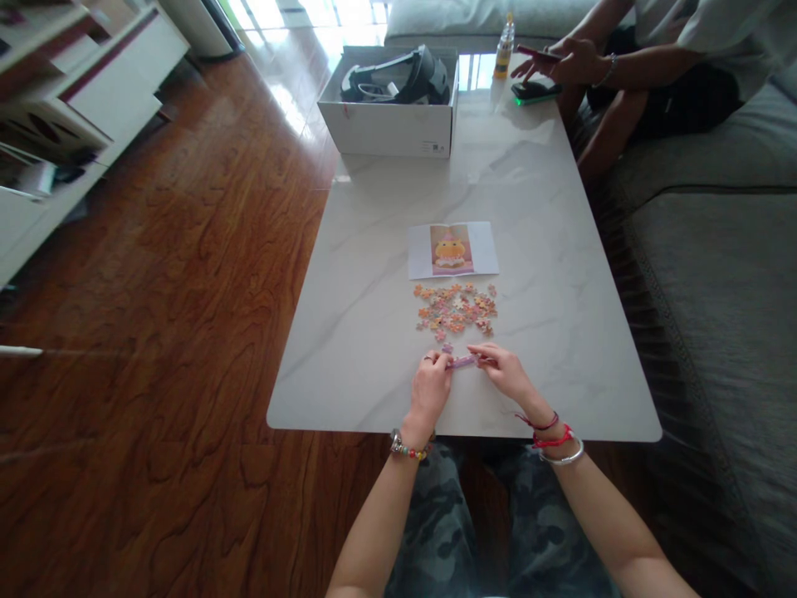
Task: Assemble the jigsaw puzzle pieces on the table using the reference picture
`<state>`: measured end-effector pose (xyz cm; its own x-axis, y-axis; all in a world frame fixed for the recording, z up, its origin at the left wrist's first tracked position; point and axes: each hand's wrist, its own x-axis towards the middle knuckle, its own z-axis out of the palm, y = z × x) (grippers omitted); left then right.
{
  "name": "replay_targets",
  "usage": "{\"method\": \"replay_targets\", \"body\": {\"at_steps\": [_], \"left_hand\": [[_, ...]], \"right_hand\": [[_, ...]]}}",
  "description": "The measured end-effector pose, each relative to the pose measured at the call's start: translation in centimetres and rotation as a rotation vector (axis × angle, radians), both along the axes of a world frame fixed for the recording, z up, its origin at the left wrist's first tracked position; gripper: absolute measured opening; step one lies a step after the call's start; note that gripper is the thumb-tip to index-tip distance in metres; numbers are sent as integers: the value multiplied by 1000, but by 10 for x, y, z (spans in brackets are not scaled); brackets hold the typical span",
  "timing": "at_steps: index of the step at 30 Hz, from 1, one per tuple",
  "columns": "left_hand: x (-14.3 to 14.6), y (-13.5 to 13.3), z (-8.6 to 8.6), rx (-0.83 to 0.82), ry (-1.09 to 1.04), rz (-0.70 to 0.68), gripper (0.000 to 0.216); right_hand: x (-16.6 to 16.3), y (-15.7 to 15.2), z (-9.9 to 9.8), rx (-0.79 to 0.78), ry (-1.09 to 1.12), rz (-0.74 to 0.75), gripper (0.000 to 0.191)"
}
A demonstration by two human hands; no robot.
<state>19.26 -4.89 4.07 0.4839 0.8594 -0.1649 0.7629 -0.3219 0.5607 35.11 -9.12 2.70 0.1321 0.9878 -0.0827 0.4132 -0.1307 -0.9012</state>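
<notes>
Between my two hands is a narrow pinkish-purple strip of jigsaw puzzle pieces, low over the near part of the table. The fingers of my left hand are closed on its left end. At the other end, my right hand pinches the strip between thumb and fingers; its tip is partly hidden there. Just beyond lies a spread of loose jigsaw pieces in orange, pink and cream. A few purple pieces lie nearest my left hand. Behind the pieces rests a creased sheet with a yellow cartoon figure.
The white marbled table carries an open white box with a dark-and-white device at its far left. A bottle and a black phone-like object stand far right. Another person sits on the grey sofa, holding a phone.
</notes>
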Motion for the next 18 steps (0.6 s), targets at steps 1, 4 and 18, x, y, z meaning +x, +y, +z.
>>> {"method": "replay_targets", "body": {"at_steps": [1,4,18], "left_hand": [[0,0,0,-1,0,0,16],[-2,0,-2,0,-19,-4,16],[-12,3,-6,25,-6,16,17]], "right_hand": [[0,0,-1,-18,22,-8,32],[-2,0,0,-103,94,-80,21],[-10,4,7,-195,-54,-185,13]]}}
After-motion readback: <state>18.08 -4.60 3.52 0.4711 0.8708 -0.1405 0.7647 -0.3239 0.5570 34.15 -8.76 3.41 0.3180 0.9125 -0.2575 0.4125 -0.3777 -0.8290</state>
